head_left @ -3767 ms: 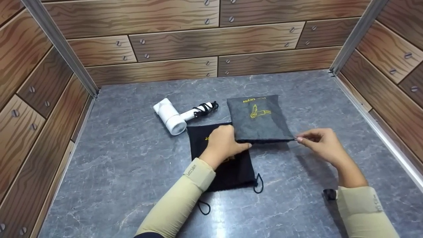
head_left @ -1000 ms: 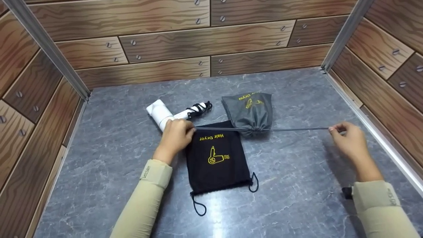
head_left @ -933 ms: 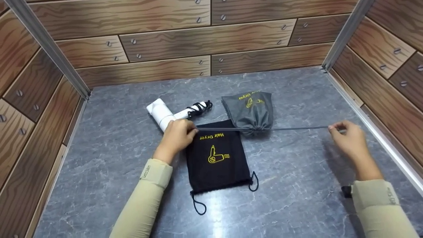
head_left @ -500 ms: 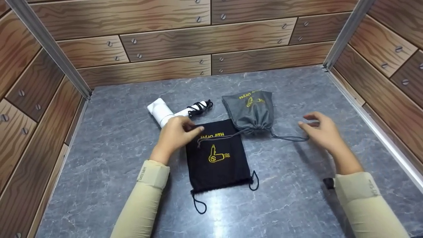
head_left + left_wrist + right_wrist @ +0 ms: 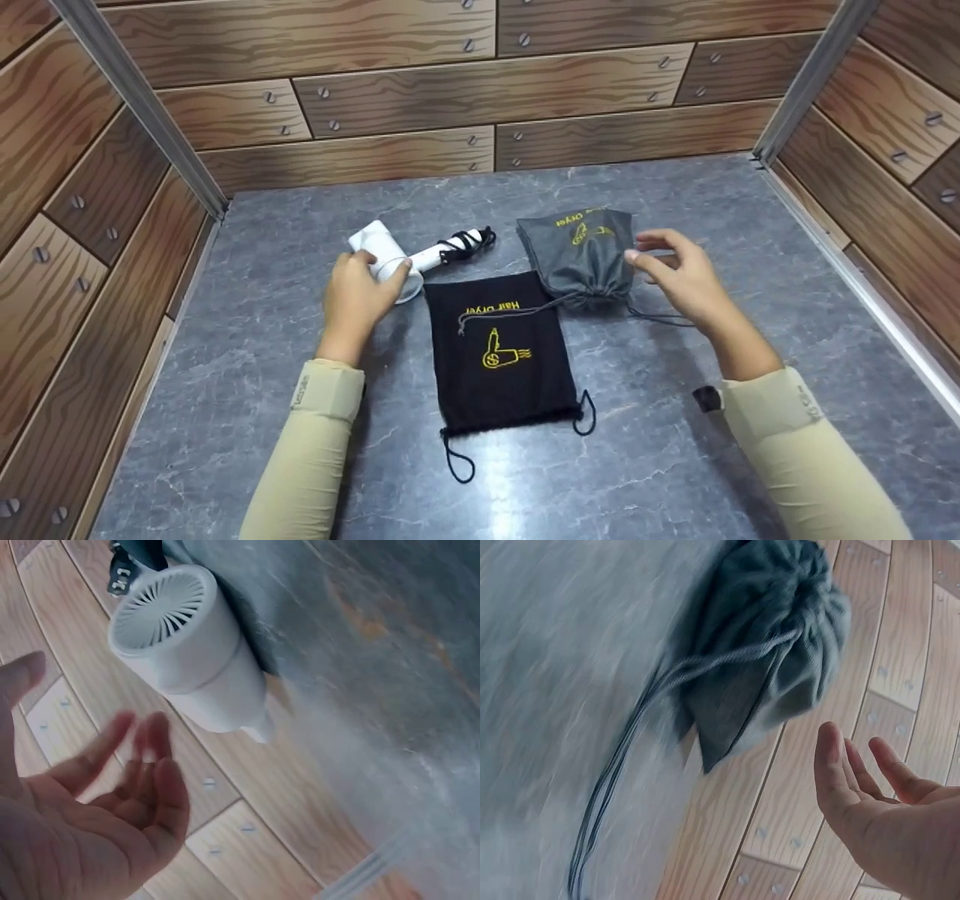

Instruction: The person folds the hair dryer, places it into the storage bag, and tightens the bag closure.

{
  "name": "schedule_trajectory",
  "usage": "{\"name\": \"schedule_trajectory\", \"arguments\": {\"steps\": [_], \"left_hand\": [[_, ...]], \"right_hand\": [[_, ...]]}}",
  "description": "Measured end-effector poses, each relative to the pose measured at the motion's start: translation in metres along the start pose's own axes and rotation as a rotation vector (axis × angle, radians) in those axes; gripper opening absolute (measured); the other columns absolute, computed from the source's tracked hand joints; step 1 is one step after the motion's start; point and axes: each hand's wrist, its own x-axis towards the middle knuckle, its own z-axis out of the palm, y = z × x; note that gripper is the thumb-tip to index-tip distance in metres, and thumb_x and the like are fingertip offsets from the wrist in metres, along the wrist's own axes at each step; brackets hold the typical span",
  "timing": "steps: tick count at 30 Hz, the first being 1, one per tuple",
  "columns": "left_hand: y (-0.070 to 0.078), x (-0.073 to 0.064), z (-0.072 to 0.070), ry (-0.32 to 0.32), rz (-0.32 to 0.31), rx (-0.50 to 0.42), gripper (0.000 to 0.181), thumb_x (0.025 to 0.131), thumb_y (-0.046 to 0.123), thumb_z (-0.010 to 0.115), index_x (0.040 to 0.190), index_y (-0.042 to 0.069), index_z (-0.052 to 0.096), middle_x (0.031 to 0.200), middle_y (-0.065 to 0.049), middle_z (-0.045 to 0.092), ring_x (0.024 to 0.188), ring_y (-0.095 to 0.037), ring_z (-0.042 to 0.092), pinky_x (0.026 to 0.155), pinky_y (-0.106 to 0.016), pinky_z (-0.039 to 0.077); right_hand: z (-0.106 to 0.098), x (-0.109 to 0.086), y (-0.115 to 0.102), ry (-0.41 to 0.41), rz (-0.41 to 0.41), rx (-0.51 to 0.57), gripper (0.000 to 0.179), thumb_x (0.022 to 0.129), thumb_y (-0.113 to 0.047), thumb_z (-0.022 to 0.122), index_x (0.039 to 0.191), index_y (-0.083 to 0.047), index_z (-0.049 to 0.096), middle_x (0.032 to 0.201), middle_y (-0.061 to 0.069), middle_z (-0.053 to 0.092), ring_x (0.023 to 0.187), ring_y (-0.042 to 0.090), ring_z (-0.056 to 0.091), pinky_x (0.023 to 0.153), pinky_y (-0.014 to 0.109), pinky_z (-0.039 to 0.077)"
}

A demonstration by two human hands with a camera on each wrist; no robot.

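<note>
A white hair dryer (image 5: 429,259) lies on the table with its black cord (image 5: 466,244) wound round the handle. My left hand (image 5: 356,296) hovers at its body, fingers loosely bent; the left wrist view shows a gap between hand and dryer (image 5: 206,679). To the right, a grey drawstring pouch (image 5: 574,262) with yellow print sits with its mouth gathered. Beside it, my right hand (image 5: 686,283) is relaxed and holds nothing; in the right wrist view the fingertips are apart from the pouch (image 5: 772,690). The pouch's grey drawstring (image 5: 514,311) trails to both sides.
A flat black drawstring pouch (image 5: 502,390) printed "Hair Dryer" lies in the middle, with two black cord loops at its near corners. The grey drawstring's left end rests across it. Wood-patterned walls (image 5: 390,101) enclose the grey marbled table (image 5: 637,480) at the back and sides.
The grey pouch's mouth has been drawn together. Both hands have let go of its drawstring, which now hangs slack. The left hand has moved to the hair dryer, the right towards the grey pouch.
</note>
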Motion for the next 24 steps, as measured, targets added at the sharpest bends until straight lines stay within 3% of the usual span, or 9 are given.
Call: {"name": "schedule_trajectory", "arguments": {"steps": [5,10,16,20,24], "left_hand": [[-0.010,0.007,-0.001,-0.058,-0.161,-0.132,0.065,0.093,0.041,0.077,0.126,-0.014,0.066,0.123,-0.032,0.063,0.116,-0.043,0.057,0.102,-0.055,0.047],[-0.016,0.015,-0.002,-0.115,-0.301,-0.198,0.078,0.096,0.047,0.072,0.143,-0.012,0.054,0.144,-0.032,0.052,0.135,-0.044,0.050,0.116,-0.053,0.042],[-0.020,0.022,-0.003,-0.150,-0.366,-0.201,0.087,0.096,0.053,0.069,0.151,-0.010,0.045,0.153,-0.033,0.045,0.145,-0.045,0.044,0.122,-0.052,0.039],[-0.021,0.024,-0.001,-0.157,-0.413,-0.222,0.089,0.097,0.053,0.068,0.153,-0.011,0.042,0.157,-0.033,0.044,0.148,-0.044,0.043,0.123,-0.051,0.039],[-0.020,0.027,0.004,-0.183,-0.450,-0.300,0.093,0.096,0.052,0.070,0.155,-0.012,0.037,0.158,-0.033,0.043,0.149,-0.043,0.042,0.124,-0.048,0.039]], "right_hand": [[0.013,0.004,-0.007,-0.038,-0.048,0.113,0.053,0.109,-0.031,0.057,0.148,0.005,0.052,0.141,0.022,0.056,0.113,0.014,0.065,0.090,0.024,0.060],[0.023,0.009,-0.011,-0.054,-0.066,0.212,0.051,0.110,-0.028,0.051,0.147,0.007,0.052,0.142,0.026,0.057,0.112,0.016,0.069,0.091,0.027,0.061],[0.043,0.020,-0.018,-0.065,-0.022,0.384,0.048,0.110,-0.024,0.049,0.142,0.011,0.052,0.129,0.019,0.065,0.107,0.024,0.074,0.089,0.033,0.064],[0.055,0.026,-0.020,-0.038,-0.005,0.419,0.042,0.110,-0.026,0.054,0.132,0.009,0.059,0.119,0.011,0.071,0.102,0.022,0.075,0.084,0.031,0.064],[0.064,0.030,-0.022,-0.024,0.005,0.436,0.037,0.109,-0.025,0.057,0.128,0.007,0.062,0.110,0.003,0.073,0.097,0.020,0.076,0.081,0.029,0.064]]}}
